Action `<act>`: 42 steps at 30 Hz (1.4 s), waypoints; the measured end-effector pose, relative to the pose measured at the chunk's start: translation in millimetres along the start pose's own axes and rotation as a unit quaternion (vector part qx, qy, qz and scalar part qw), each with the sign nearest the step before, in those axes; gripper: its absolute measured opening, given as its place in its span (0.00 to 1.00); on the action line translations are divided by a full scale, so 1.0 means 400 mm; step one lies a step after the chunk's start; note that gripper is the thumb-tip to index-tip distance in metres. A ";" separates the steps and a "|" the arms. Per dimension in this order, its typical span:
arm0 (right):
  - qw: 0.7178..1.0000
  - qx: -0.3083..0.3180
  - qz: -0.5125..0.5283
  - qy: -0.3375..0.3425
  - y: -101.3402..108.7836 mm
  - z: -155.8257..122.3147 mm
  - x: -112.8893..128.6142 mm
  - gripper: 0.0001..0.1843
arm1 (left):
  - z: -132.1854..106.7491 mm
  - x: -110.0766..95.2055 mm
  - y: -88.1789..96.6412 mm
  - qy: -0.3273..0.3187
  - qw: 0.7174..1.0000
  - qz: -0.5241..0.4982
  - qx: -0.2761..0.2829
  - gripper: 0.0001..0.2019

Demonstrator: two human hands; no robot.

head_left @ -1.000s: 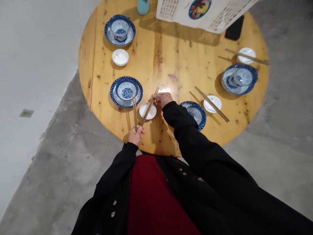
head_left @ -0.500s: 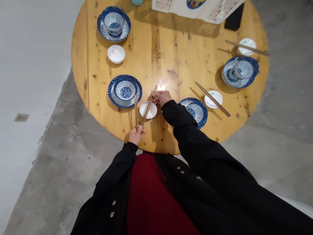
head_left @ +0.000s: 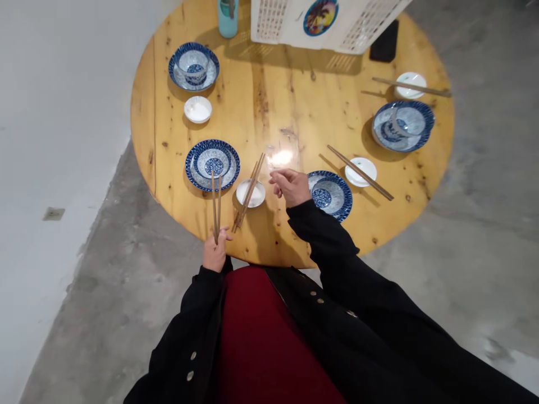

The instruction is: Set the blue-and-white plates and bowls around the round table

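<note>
My left hand (head_left: 215,253) grips the lower end of a pair of wooden chopsticks (head_left: 216,203) that point up towards a blue patterned plate with a bowl in it (head_left: 212,164). Another pair of chopsticks (head_left: 249,192) lies slanted across a small white dish (head_left: 250,193) on the round wooden table (head_left: 290,112). My right hand (head_left: 290,186) hovers just right of that dish, fingers loosely curled and holding nothing. A blue plate with bowl (head_left: 330,194) sits beside my right wrist.
Further place settings ring the table: blue bowl on plate (head_left: 193,65) with white dish (head_left: 197,109) at back left, blue plate (head_left: 402,125), white dishes with chopsticks (head_left: 360,171) (head_left: 410,85) on the right. A white basket (head_left: 328,19), teal bottle (head_left: 228,17) and dark phone (head_left: 384,42) stand at the back.
My right hand let go of the chopsticks on the white dish and drew back to the right. My left hand pulled its own pair away to the left.
</note>
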State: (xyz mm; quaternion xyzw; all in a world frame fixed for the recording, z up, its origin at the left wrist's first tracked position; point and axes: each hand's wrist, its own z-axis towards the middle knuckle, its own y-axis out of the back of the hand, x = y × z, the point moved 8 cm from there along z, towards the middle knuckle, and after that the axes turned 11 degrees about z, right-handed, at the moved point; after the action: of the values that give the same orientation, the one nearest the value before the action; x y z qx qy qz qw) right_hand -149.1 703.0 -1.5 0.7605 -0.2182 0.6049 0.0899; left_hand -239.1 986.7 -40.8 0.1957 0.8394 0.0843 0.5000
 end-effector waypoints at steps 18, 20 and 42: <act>0.913 0.396 0.068 -0.065 -0.225 -0.356 0.064 0.22 | -0.223 -0.059 -0.154 -0.052 0.976 -0.087 0.194 0.36; 0.920 0.389 0.045 -0.029 -0.243 -0.360 0.089 0.21 | -0.207 -0.031 -0.095 -0.071 0.991 -0.076 0.087 0.35; 0.866 0.048 -0.348 0.355 -0.476 -0.265 0.010 0.14 | -0.310 0.635 0.688 0.251 0.882 -0.273 -0.292 0.18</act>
State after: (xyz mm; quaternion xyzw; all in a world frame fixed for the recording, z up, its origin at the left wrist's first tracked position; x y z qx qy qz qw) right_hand -158.0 913.7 53.1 0.5242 0.1364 0.7735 0.3289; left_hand -387.7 1348.5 -92.7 -0.2239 0.8942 0.2320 0.3106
